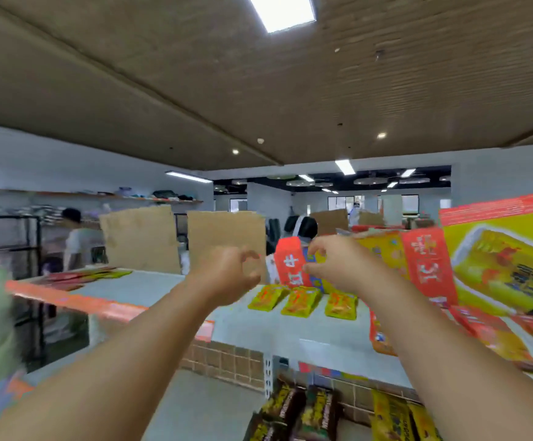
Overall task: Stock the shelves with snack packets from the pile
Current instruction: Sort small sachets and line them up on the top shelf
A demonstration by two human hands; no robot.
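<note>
Two bare arms reach out over the white top shelf (163, 291). The right hand (335, 265) has its thumb and forefinger curled in a pinch on the right edge of a red pack (289, 265). The pack stands upright at the back of the shelf, red on its left face and blue and yellow where the fingers meet it. The picture is blurred there, so I cannot say how firm the hold is.

The left hand (227, 275) hangs just left of the pack, apart from it. Its fingers are half curled into a C with a gap to the thumb, and I see nothing in them.

Three yellow packets (301, 301) lie flat in a row on the shelf just in front of the red pack, below the right hand. Large yellow-and-red cartons (497, 268) lean in a heap at the right end of the shelf. Some flat packets (84, 276) lie at the far left end.

On the shelf below, dark packets (290, 409) stand beside yellow bags (392, 418).

Behind the shelf stand two cardboard sheets (141, 240), and a person in a pale top (81, 240) is beyond them at the left.
</note>
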